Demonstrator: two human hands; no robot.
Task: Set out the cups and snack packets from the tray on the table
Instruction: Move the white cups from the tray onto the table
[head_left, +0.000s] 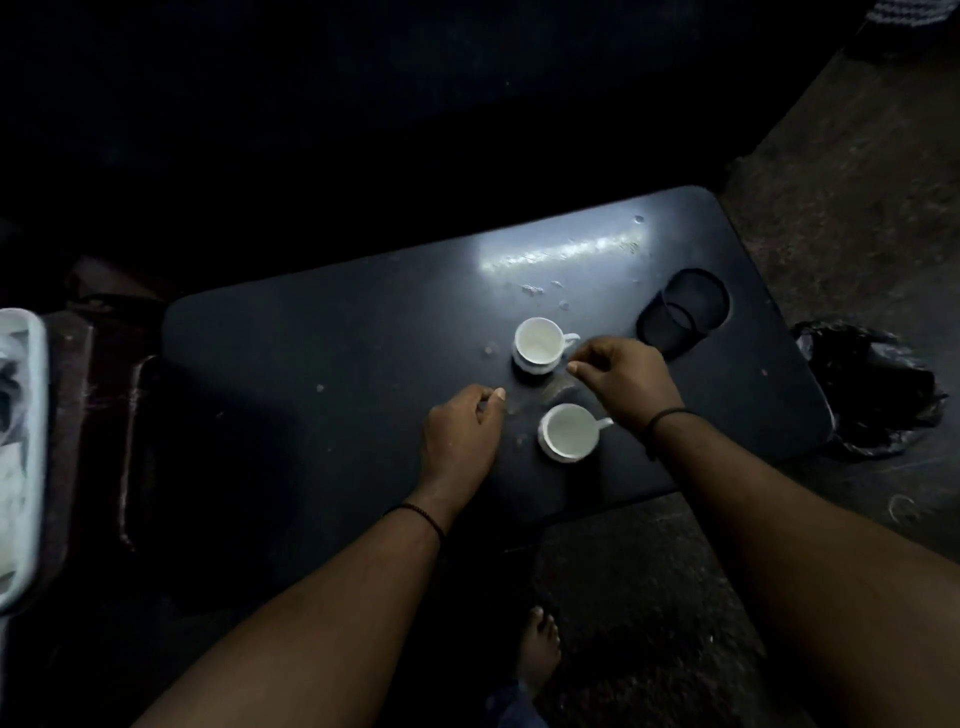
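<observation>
Dim room, dark scuffed table, two white cups, both hands loosely curled, empty

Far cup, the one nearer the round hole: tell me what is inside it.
The far cup shows only a pale, bare inside; it looks empty, though dim light could hide a little liquid. No hand covers its mouth; the right hand sits just beside its handle.

Two white cups, far cup and near cup, mid-frame; one pale tray at left edge; two hands, left hand and right hand.
</observation>
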